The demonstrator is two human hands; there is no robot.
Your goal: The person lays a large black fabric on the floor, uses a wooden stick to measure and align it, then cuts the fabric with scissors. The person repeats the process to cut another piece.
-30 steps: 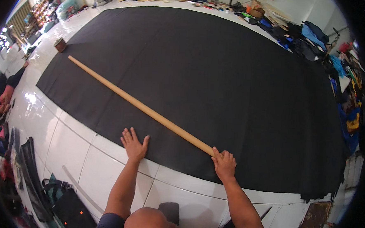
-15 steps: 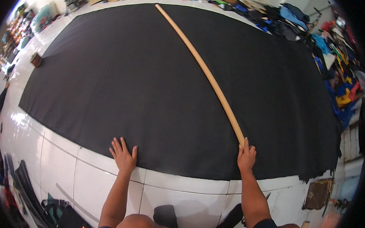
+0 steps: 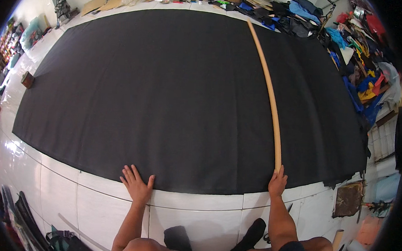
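black cloth (image 3: 179, 101), one broad sheet, lay spread in front of the person, mostly flat with faint creases. one tan pole (image 3: 270, 88) ran over it, right of the middle, from the near edge almost to the far one. the spreading looked done; no cut or drawn line could be made out, and how much work was left could not be told. of two hands, the right hand (image 3: 278, 180) gripped the pole's near end, while the left hand (image 3: 136, 183) rested wide, fingers fanned, over the near edge. farther out were two dark socks (image 3: 252, 239), one brown block (image 3: 27, 80) by the left edge, and one heap (image 3: 371, 84), too jumbled to count.
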